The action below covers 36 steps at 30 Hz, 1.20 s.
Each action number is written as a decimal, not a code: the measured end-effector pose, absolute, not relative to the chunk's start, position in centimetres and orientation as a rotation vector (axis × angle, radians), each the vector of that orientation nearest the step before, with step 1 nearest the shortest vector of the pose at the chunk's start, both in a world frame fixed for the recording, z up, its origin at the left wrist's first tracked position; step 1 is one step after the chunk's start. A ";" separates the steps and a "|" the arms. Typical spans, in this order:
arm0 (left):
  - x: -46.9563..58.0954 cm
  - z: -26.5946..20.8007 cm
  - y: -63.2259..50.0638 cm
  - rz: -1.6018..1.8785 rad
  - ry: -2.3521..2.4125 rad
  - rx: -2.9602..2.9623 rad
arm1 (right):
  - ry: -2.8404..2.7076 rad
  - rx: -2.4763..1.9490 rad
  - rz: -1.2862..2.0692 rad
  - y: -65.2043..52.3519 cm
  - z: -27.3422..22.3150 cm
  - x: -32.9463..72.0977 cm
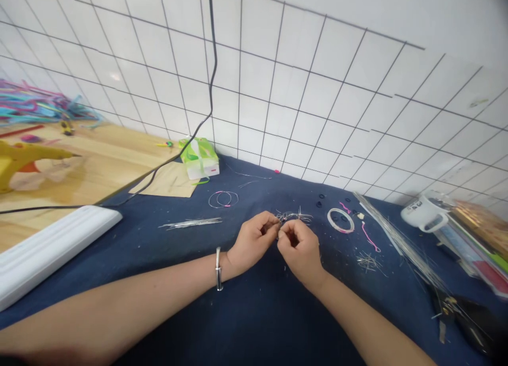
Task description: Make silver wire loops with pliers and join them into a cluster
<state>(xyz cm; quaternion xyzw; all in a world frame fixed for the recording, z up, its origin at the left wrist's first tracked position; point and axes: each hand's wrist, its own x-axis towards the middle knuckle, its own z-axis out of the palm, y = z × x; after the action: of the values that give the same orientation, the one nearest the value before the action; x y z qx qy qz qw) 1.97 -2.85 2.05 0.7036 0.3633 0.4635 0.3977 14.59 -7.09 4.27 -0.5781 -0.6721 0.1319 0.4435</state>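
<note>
My left hand (256, 240) and my right hand (300, 252) meet over the dark blue cloth, thumbs and forefingers pinched closely together. Whatever lies between the fingertips is too small and too covered to make out. Just behind them is a loose tangle of thin silvery wires (299, 216). To the left lies a bundle of straight wire pieces (192, 223), with thin wire rings (223, 198) beyond it. A white ring-shaped coil (340, 221) sits right of my right hand, near a pile of short wire ends (369, 261).
At the right are long wires (400, 239), a white mug (424, 212) and black-handled pliers (464, 318). A white power strip (55, 249) and a yellow glue gun (27, 162) are on the left. A tissue pack (200, 158) stands near the tiled wall; a black cable (214, 64) hangs in front.
</note>
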 end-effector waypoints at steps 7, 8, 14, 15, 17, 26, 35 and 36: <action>1.9 2.1 -3.0 1.170 0.837 1.621 | -1.881 -1.193 0.273 -8.4 4.1 14.1; 1.9 2.1 -2.9 1.173 0.838 1.580 | -1.955 -1.136 0.273 -8.5 4.1 13.9; 2.0 2.3 -2.8 1.119 0.805 1.462 | -1.619 -1.403 0.330 -7.6 4.5 14.6; 2.0 2.4 -2.8 1.105 0.796 1.462 | -1.552 -1.442 0.357 -7.3 4.6 14.8; 2.0 2.6 -3.0 1.093 0.773 1.472 | -1.505 -1.471 0.401 -6.7 4.7 15.3; 2.2 2.4 -3.1 1.043 0.693 1.438 | -1.479 -1.486 0.480 -6.5 4.5 15.3; 2.1 2.4 -3.2 1.042 0.705 1.465 | -1.516 -1.457 0.424 -6.6 4.7 15.4; 2.1 2.4 -3.3 1.048 0.712 1.466 | -1.535 -1.454 0.398 -6.7 4.7 15.5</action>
<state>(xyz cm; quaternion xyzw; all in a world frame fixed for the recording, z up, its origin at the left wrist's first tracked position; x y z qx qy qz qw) 2.08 -3.25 2.41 0.6236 0.3030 0.4457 0.5662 15.49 -6.66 4.69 -0.5948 -0.6277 0.1627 0.4752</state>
